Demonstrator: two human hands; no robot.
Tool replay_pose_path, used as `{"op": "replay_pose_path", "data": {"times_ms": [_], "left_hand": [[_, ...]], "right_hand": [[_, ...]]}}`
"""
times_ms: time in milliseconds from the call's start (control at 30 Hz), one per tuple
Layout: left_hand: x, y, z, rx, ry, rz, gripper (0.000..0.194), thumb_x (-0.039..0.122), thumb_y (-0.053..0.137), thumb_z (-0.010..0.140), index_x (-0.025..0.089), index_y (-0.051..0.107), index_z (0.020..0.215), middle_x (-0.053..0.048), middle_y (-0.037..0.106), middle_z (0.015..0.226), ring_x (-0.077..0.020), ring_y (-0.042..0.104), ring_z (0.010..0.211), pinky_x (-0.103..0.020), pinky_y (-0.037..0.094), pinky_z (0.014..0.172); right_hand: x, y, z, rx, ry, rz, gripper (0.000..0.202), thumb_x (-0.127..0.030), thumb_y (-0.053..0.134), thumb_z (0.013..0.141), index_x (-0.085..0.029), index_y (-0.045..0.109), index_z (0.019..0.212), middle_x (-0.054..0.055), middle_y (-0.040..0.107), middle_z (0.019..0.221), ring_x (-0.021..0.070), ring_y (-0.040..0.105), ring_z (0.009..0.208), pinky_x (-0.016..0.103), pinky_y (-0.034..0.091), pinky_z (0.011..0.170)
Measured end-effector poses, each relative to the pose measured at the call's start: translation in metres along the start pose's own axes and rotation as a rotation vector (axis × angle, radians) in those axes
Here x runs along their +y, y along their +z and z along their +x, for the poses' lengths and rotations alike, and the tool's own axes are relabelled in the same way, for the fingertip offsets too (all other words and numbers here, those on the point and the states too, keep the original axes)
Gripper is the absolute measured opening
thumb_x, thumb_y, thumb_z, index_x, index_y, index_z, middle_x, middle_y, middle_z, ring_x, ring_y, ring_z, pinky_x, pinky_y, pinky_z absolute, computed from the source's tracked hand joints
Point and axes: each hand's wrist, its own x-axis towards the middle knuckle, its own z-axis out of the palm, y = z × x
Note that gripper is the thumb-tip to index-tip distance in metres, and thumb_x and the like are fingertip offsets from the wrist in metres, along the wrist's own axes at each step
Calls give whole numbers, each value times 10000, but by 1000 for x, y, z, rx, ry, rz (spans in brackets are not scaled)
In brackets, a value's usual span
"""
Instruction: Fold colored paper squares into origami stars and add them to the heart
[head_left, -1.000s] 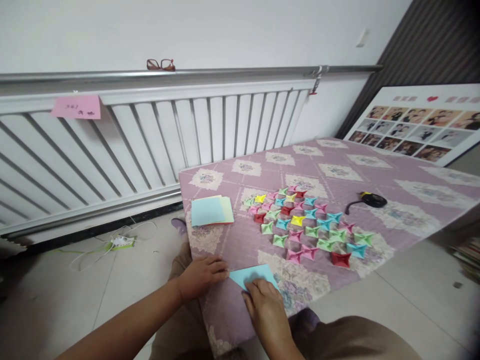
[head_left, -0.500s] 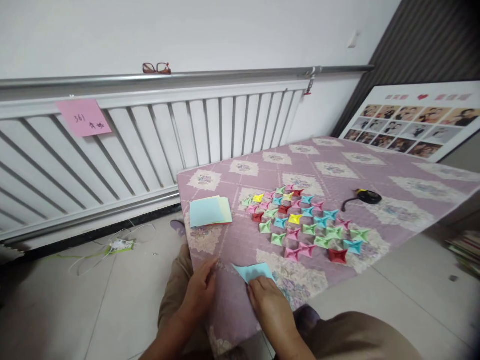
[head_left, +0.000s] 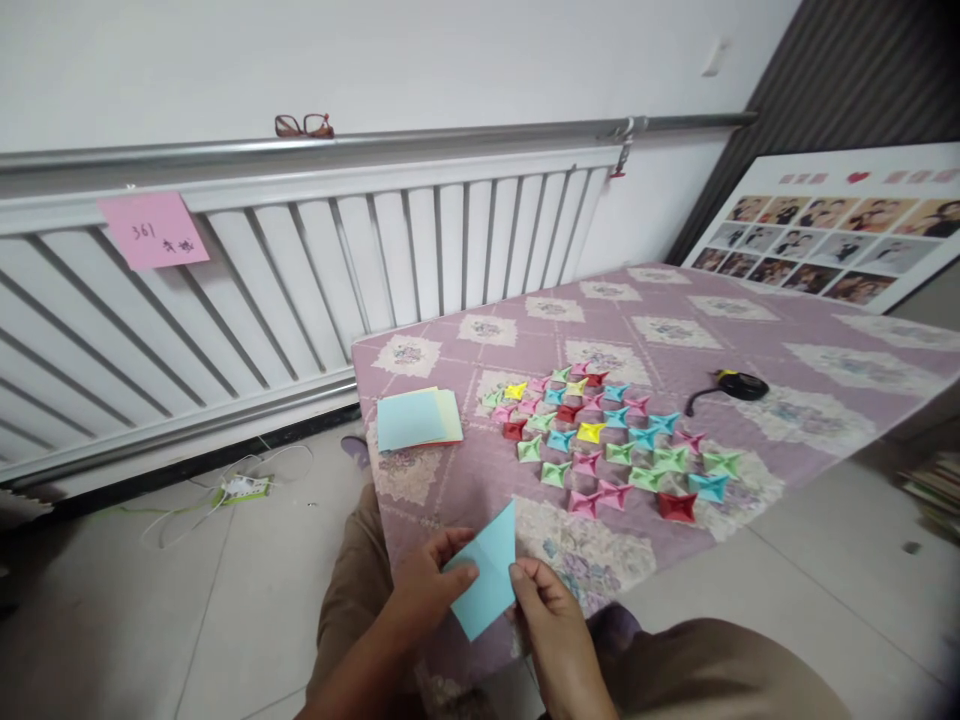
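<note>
A light blue paper (head_left: 491, 570) with a pointed top corner is held up over the near edge of the table. My left hand (head_left: 431, 580) grips its left side, thumb on the front face and fingers behind. Thumb and fingers of my right hand (head_left: 551, 605) pinch its right edge. Beyond my hands, several small folded paper pieces in green, pink, blue, red and yellow stand in rows, a yellow one (head_left: 591, 432) among them. To their left lies a stack of paper sheets (head_left: 411, 420) with light blue on top.
The table (head_left: 469, 490) has a purple patterned cloth. A black and yellow object (head_left: 741, 385) lies at its right. A photo board (head_left: 832, 235) leans at the back right. Behind stands a white radiator (head_left: 420, 250); a power strip (head_left: 244, 489) lies on the floor.
The blue paper, lying on the cloth before, is now raised and turned with a corner up. My left hand has moved right and taken hold of it; my right hand now pinches its right edge.
</note>
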Motion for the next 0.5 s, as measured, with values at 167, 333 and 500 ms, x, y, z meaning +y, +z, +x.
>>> {"op": "replay_pose_path", "data": {"times_ms": [167,333,500], "left_hand": [[10,-1,3,46,4,347,331,226,579,731,162,604,1055,-30,655,892,-158,573,734,-264,447,657],[9,-10,14,47,75,718,478,157,499,753,191,524,1229,-46,653,1015,-199,594,869,-309,462,776],[3,-16,18,59,133,927,523,119,502,733,124,508,1255,-82,642,972,-227,586,882,-350,442,827]], "right_hand": [[4,-2,10,-27,-72,-127,345,-422,597,720,-203,509,973,-71,503,531,141,502,475,250,402,480],[10,-4,14,13,-298,-704,159,-277,510,772,-229,507,924,-34,584,623,164,580,535,259,407,510],[15,-5,17,-30,-493,-1119,106,-141,507,789,-224,563,824,30,647,796,188,625,735,271,435,624]]}}
